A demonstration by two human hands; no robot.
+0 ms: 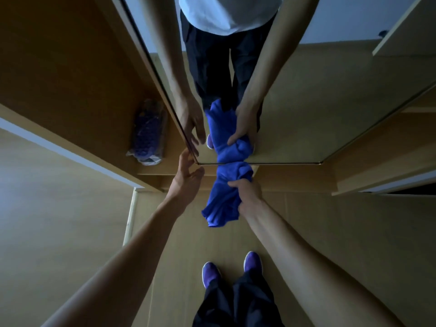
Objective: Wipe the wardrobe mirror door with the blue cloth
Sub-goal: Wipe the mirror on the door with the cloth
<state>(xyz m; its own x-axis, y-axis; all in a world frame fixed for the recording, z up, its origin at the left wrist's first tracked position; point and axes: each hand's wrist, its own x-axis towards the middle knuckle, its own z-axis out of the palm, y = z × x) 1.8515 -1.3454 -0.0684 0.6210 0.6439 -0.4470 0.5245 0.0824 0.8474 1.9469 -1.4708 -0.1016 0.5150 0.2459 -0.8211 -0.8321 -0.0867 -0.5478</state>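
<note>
Head view, looking steeply down. The blue cloth (pixel 223 199) is a vivid royal blue, soft and thick, bunched into a crumpled wad with a loose hemmed corner hanging toward the floor. The right hand (pixel 249 197) grips it, fingers and thumb curled tightly round its middle. The top of the wad is pressed against the very bottom edge of the wardrobe mirror door (pixel 306 102), where it meets its own reflection.

The left hand (pixel 188 181) holds nothing, its fingers spread and nearly straight. The fingertips reach the door's left edge just above the lower corner. The glass reflects both forearms, the cloth, a white shirt and dark trousers.

Left of the door the wardrobe (pixel 59 67) stands open, its inside light brown wood. On its floor lies a clear plastic-wrapped bundle (pixel 147 133) of something purple, well apart from the hands. Below, two purple shoes (pixel 210 273) and dark trouser legs (pixel 236 305) stand on a pale wooden floor (pixel 184 244).
</note>
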